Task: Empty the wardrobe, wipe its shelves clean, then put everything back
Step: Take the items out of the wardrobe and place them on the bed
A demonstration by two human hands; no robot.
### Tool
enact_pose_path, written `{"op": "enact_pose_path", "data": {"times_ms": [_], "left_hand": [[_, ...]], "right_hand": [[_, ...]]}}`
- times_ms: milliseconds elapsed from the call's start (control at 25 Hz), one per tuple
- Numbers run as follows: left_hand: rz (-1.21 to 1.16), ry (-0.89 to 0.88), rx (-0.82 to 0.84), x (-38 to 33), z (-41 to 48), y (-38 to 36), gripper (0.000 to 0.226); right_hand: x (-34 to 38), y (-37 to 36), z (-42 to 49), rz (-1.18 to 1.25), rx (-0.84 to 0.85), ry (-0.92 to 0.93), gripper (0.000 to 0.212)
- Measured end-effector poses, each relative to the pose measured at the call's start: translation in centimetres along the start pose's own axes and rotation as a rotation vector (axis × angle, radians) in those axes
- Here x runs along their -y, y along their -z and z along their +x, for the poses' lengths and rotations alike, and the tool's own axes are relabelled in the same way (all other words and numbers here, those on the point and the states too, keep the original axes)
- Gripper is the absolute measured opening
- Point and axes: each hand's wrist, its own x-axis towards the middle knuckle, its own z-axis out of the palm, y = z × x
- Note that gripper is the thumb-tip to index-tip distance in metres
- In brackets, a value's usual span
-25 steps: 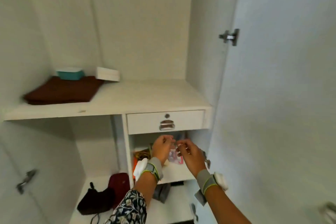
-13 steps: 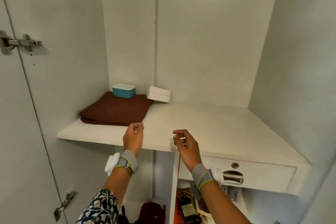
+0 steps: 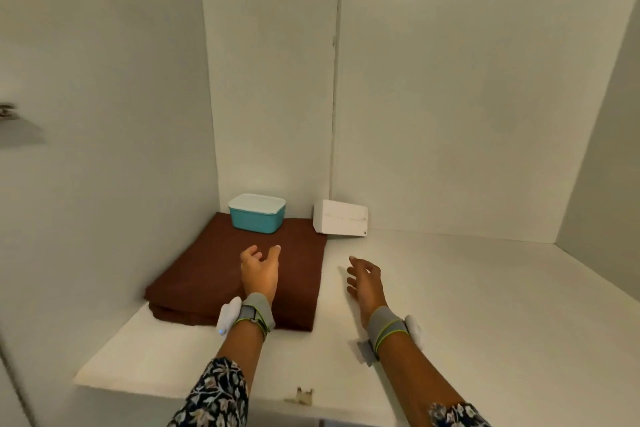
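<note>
Left hand [image 3: 260, 269] open over brown towel [image 3: 214, 274], empty.

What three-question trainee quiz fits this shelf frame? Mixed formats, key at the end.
1. True or false: the teal container sits on the folded brown cloth.
2. The white box stands: A) atop the container; B) on the shelf, right of the cloth; C) in a hand.
3. Which is above the cloth, the left hand or the right hand?
Key: 1 true; 2 B; 3 left hand.
</note>
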Motion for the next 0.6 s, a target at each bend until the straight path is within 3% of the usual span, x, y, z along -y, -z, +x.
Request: {"op": "enact_pose_path", "data": {"times_ms": [160,360,600], "left_hand": [[-0.062,0.038,-0.012,-0.2,5.3,-2.1,0.073],[-0.114,0.01,-0.297,0.3,8.9,-5.1,0.092],[-0.149,0.01,-0.423,-0.3,12.5,-6.9,0.106]], "right_hand": [[-0.4,-3.2,6.3,0.159,-0.03,-0.048,0.05],[-0.5,-6.0,12.4,0.271,-0.048,-0.081,0.067],[-1.1,-8.1,16.6,0.313,-0.083,-0.028,0.105]]}}
